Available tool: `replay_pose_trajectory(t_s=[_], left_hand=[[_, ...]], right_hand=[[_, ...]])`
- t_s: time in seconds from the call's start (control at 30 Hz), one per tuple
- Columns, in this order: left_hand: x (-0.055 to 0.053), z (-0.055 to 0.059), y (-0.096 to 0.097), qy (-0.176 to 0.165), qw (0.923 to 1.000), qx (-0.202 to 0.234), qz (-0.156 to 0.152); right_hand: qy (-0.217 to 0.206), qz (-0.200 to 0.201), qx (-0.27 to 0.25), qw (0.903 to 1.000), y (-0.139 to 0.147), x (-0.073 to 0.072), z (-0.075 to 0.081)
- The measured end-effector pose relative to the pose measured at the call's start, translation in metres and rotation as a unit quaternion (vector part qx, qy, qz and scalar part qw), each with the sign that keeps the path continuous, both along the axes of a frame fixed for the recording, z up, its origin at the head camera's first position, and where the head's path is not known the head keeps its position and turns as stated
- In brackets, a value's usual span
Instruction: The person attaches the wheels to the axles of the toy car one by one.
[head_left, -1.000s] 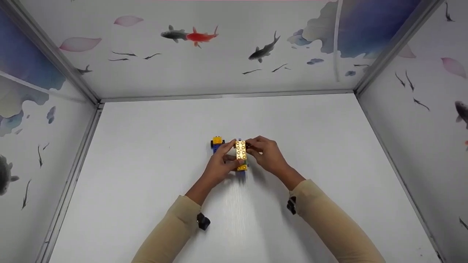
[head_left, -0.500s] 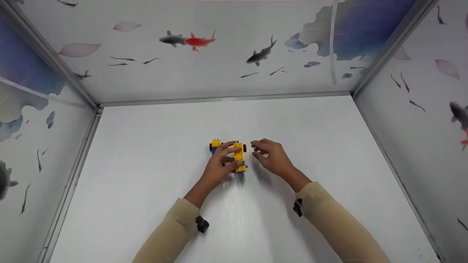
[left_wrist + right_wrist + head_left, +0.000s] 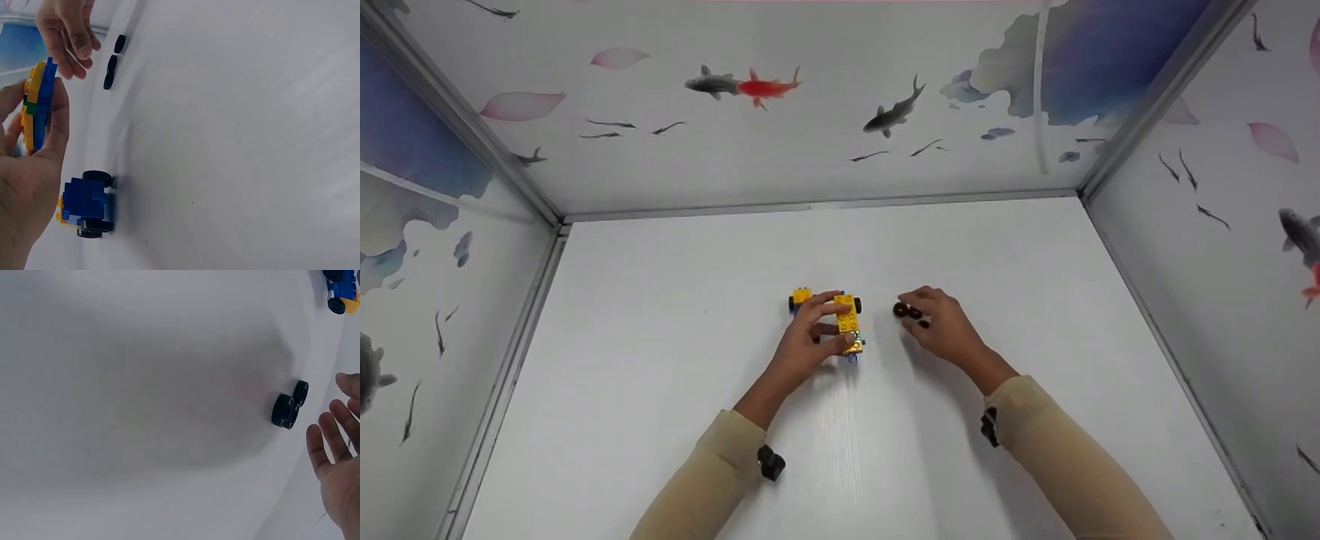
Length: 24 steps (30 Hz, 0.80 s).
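My left hand (image 3: 802, 343) grips a toy brick vehicle (image 3: 846, 321) between thumb and fingers, raised off the table. Yellow studded bricks, a green layer and a blue base make it up, and a black wheel (image 3: 857, 304) shows on its right side near the far end. To its right, my right hand (image 3: 946, 324) hovers with loosely bent fingers and nothing in them. Under and beside those fingertips, three loose black wheels (image 3: 283, 409) lie close together on the table; the right wrist view shows a gap between them and the hand.
A second blue-and-yellow brick vehicle (image 3: 84, 199) with black wheels stands on the white table (image 3: 660, 360), left of the held one and partly behind my left hand in the head view. Printed panels (image 3: 825, 150) wall the table at the back and both sides.
My right hand has drawn away from the held vehicle to the right, uncovering the wheel on its side. The loose wheels have come into sight by its fingers. The left hand keeps its grip.
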<state>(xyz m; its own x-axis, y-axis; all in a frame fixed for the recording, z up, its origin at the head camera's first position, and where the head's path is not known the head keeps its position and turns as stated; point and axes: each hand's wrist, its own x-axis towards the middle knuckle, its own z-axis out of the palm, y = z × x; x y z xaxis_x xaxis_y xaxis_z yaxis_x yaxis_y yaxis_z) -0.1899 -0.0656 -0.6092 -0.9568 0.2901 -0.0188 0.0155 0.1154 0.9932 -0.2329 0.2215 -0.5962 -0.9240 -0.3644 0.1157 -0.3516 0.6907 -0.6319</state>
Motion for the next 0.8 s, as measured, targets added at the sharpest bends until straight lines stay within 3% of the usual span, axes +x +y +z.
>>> replay_pose_trajectory(t_s=[0.33,0.57,0.8], left_hand=[[0.001,0.001,0.002,-0.032,0.9995,-0.003,0.004],[0.001,0.0,0.003,-0.038,0.9992,0.01,-0.002],[0.002,-0.001,0.004,-0.04,0.9991,0.015,-0.005]], right_hand=[[-0.001,0.003,0.039,0.9993,0.018,0.001,-0.009],[0.019,0.003,0.065,0.9977,0.024,0.001,-0.016],[0.009,-0.006,0.091,0.9958,0.021,0.003,-0.02]])
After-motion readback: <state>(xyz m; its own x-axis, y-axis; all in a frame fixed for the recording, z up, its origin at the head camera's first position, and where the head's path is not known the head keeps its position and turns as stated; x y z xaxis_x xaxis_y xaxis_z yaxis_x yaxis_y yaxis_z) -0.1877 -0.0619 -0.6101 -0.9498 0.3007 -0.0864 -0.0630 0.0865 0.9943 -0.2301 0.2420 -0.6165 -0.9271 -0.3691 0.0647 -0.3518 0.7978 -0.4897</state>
